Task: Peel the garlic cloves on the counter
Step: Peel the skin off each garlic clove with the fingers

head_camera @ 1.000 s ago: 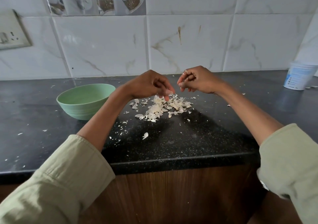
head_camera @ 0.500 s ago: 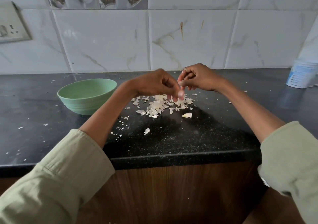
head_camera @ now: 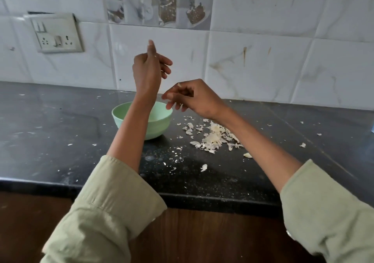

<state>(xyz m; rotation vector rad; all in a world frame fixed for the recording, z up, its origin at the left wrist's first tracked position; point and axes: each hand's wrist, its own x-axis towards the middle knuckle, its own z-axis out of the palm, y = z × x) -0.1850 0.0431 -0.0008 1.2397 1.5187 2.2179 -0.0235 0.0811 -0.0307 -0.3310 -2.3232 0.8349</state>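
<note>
Peeling apparently late-stage: skin pile (head_camera: 214,137) right of bowl (head_camera: 159,129); left hand (head_camera: 148,68) raised, loose, empty; right hand (head_camera: 192,99) pinching scrap; no unpeeled cloves visible.

Home kitchen: dark speckled stone surface (head_camera: 60,133), marbled wall tiles (head_camera: 253,66), food-print tile strip (head_camera: 159,2) at 12 o'clock, switch-and-socket plate (head_camera: 55,33) at 10 o'clock.

On the dark surface (head_camera: 60,133), the green bowl (head_camera: 159,127) stands near the middle, and the left forearm (head_camera: 129,133) crosses in front of its 9 o'clock side. At the bowl's 3 o'clock lies the heap of peels (head_camera: 212,138), just beside it, under the right forearm (head_camera: 263,141). Bare surface runs wide at the bowl's 9 o'clock, and a narrower strip lies toward 6 o'clock with scattered flakes (head_camera: 203,167).
</note>
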